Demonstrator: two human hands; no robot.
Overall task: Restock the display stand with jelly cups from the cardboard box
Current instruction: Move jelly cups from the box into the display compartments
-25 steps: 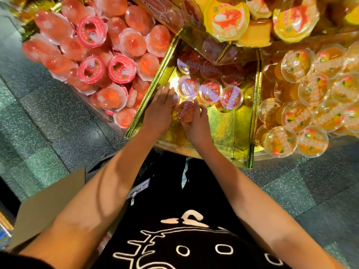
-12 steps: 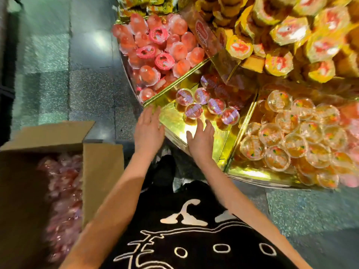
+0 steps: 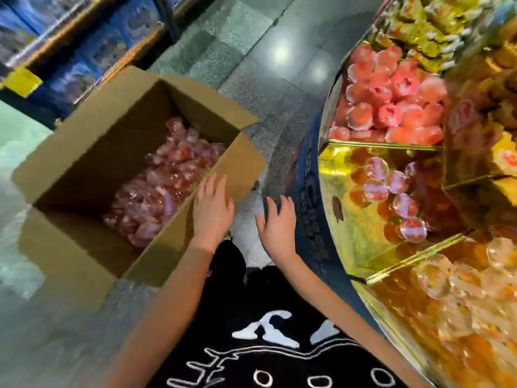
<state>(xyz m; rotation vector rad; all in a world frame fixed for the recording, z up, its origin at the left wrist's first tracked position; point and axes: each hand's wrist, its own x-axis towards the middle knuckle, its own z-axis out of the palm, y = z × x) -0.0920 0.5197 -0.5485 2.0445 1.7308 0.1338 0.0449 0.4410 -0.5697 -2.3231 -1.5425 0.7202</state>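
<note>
An open cardboard box (image 3: 84, 163) stands on the floor at the left, holding several red jelly cups (image 3: 165, 177). My left hand (image 3: 212, 208) hovers empty over the box's near right flap, fingers straight. My right hand (image 3: 278, 222) is also empty and spread, between the box and the round display stand (image 3: 313, 208). The stand's gold middle compartment (image 3: 352, 219) holds several clear-lidded red jelly cups (image 3: 397, 186) toward its back.
Pink jelly cups (image 3: 391, 105) fill the stand's compartment beyond, and orange cups (image 3: 458, 298) fill the nearer one. Yellow packs sit on the upper tier (image 3: 428, 32). Blue shelving (image 3: 70, 51) lines the far left. Grey tiled floor (image 3: 265, 51) lies between.
Both hands have left the gold compartment and swung left toward the box. The view turned left, bringing the box's inside fully into sight.
</note>
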